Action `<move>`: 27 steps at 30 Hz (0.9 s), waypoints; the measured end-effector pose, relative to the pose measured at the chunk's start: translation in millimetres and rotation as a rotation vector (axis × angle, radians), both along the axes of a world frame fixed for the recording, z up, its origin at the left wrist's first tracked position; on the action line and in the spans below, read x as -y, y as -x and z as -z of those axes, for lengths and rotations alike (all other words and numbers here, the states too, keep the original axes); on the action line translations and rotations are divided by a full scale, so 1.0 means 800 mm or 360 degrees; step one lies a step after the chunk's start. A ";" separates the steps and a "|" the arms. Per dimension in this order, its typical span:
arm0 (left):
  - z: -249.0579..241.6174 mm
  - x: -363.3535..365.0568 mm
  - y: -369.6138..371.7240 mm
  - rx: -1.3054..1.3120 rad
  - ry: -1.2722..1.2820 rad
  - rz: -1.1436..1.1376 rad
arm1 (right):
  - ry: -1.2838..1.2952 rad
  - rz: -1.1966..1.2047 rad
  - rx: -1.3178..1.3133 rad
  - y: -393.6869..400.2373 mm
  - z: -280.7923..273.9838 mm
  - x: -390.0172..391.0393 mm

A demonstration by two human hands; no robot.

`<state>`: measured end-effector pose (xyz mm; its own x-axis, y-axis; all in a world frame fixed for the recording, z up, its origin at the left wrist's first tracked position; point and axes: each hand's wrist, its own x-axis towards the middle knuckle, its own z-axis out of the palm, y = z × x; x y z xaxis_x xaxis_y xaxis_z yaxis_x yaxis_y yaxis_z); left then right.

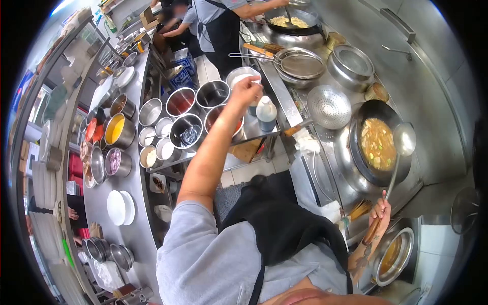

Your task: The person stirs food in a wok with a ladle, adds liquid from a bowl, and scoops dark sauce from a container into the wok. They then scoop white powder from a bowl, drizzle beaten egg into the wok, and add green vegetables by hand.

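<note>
My left hand reaches out over the metal pots with its fingers curled closed; whatever they hold is hidden. Just below it stands a clear squeeze bottle with dark liquid, and part of a second bottle shows behind. Beside the hand is a pot with a pale rim. My right hand is wrapped round the wooden handle of a long ladle, whose metal bowl lies at the right rim of a black wok. Brown saucy food with pale and green pieces fills the wok.
A perforated skimmer and round strainers lie along the range. At the back, a co-worker stirs another wok. A steel counter with bowls and plates runs along the left. A pot stands at lower right.
</note>
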<state>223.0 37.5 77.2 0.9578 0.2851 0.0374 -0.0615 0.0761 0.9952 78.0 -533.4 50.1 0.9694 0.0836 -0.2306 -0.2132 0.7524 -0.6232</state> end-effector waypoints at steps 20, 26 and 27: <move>0.254 -0.212 -0.242 -0.0598 -0.2136 0.0483 | 0.0234 -0.0914 -0.0579 -0.152 -0.049 -0.395; 0.248 -0.209 -0.246 -0.0710 -0.2288 0.0529 | 0.0475 -0.0943 -0.0622 -0.166 -0.036 -0.423; 0.253 -0.211 -0.250 -0.0728 -0.2313 0.0512 | 0.0490 -0.0934 -0.0640 -0.169 -0.036 -0.426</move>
